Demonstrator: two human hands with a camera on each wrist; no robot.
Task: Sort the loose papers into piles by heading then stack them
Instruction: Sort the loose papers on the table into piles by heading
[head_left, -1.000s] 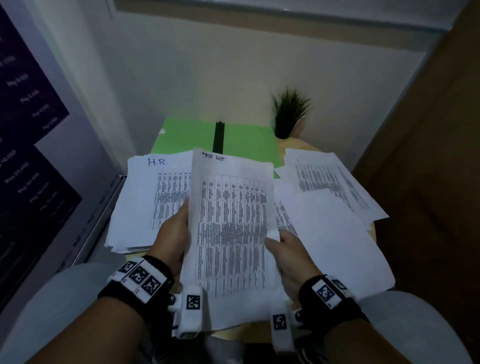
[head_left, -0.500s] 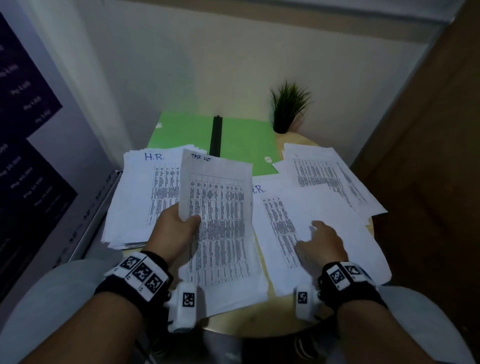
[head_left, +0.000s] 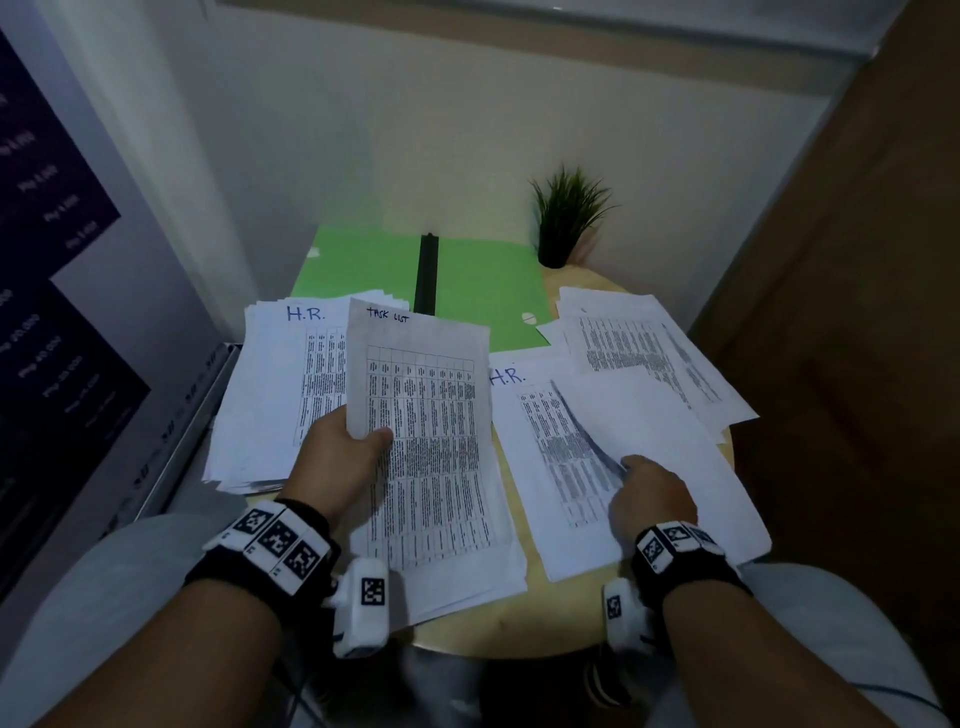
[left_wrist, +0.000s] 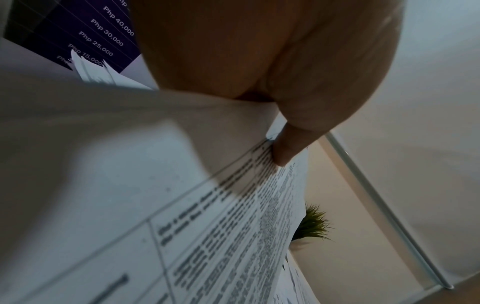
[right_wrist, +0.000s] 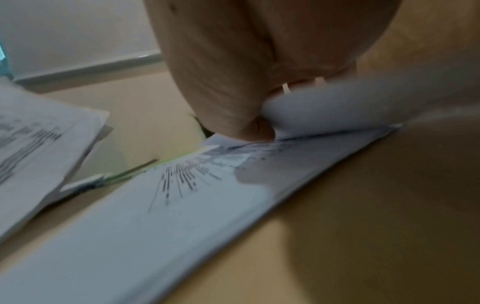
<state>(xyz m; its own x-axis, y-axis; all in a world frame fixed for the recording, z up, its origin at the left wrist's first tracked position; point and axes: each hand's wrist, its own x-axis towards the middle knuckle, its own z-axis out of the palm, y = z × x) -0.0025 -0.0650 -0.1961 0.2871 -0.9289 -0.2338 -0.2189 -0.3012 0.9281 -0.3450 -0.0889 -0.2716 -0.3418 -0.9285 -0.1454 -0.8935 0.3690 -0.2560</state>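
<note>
A person is sitting at a small round table (head_left: 498, 631) covered in printed papers. The left hand (head_left: 337, 457) is gripping a "Task List" sheet (head_left: 426, 441) by its left edge, thumb on top, holding it up between two piles. A second ago both hands were holding this sheet; the right hand (head_left: 652, 493) has since let go and is now pinching up a blank sheet (head_left: 670, 457) lying over a loose "H.R." page (head_left: 540, 467). An H.R. pile (head_left: 270, 395) is lying at the left, more loose papers (head_left: 644, 348) at the far right. Sorting looks to be partway done, with the next sheet being picked.
</note>
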